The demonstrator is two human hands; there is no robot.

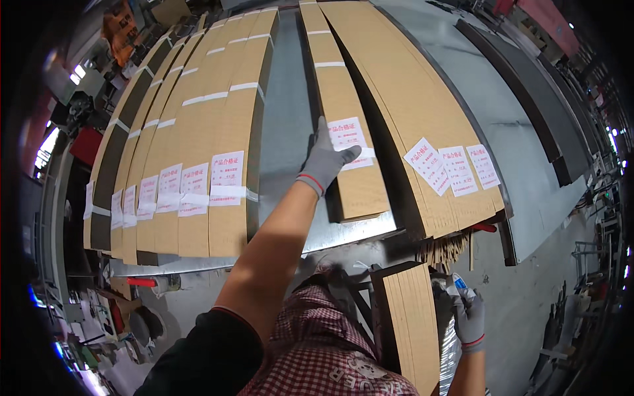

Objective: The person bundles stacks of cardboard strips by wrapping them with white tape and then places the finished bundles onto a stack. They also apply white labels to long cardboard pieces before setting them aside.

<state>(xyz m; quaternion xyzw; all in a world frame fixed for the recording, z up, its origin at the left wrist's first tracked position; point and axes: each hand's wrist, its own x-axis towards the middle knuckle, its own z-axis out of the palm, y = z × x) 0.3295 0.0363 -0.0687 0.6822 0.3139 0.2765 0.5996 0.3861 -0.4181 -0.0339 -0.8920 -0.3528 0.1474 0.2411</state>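
My left hand point(323, 158), in a grey glove with a red cuff edge, grips a narrow stack of long tan strips point(363, 191) at its near end. The thumb presses over a white tape band beside a white label with red print point(345, 134); the fingers lie along the stack's left edge. At the lower right, my right hand point(470, 315), gloved alike, is closed on a small object with a blue and white face point(459, 282), whose kind I cannot make out. It is beside a short stack of tan strips point(409, 317). The fingers' undersides are hidden.
Taped, labelled stacks of strips point(228, 132) fill the left of the metal table point(284, 86). A wider stack point(409, 99) with three loose labels point(452, 170) lies right of my left hand. A red handle point(142, 282) juts below the table's front edge. Dark long pieces point(522, 86) lie farther right.
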